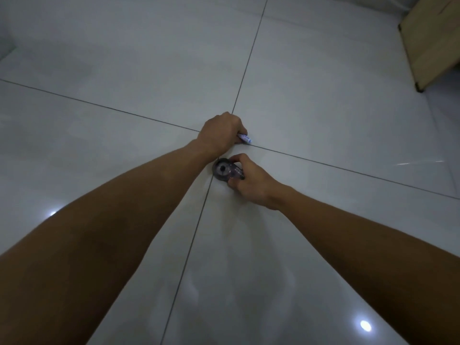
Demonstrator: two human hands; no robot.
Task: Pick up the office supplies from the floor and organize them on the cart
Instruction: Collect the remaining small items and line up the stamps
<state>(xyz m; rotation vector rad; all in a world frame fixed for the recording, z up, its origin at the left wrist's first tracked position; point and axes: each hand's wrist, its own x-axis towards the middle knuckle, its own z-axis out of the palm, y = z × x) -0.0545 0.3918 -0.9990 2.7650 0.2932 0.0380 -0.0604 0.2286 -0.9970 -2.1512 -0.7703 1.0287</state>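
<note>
From the head camera, the scene is almost all floor (323,83): large pale grey glossy tiles, divided by thin dark grout lines (251,49) that cross near the middle of the view. The light is dim. Two bright spots of reflected light (365,326) sit on the near tiles, one low on the right and a smaller one on the left, and a faint streak of glare lies on the far right tile. In the far right corner stands a pale wooden board (430,41) with a dark edge, its lower corner reaching down to the floor. A pale wall or skirting edge shows dimly at the far left.

Both bare arms reach out from the near edge toward the grout crossing. The left hand (221,133) is farther out, just by the crossing, knuckles up, with its fingers curled down around a small white pen-like item (245,138) whose printed end pokes out to the right of the fist, low against the tile. Whether it is lifted off the floor is not clear.

The right hand (251,181) is nearer and just to the right, its thumb and fingers pinching a small dark translucent tape dispenser (225,169), round at its left end with a hub in the middle. The dispenser sits on or barely above the tile beside the near grout line, just below the left wrist.
</note>
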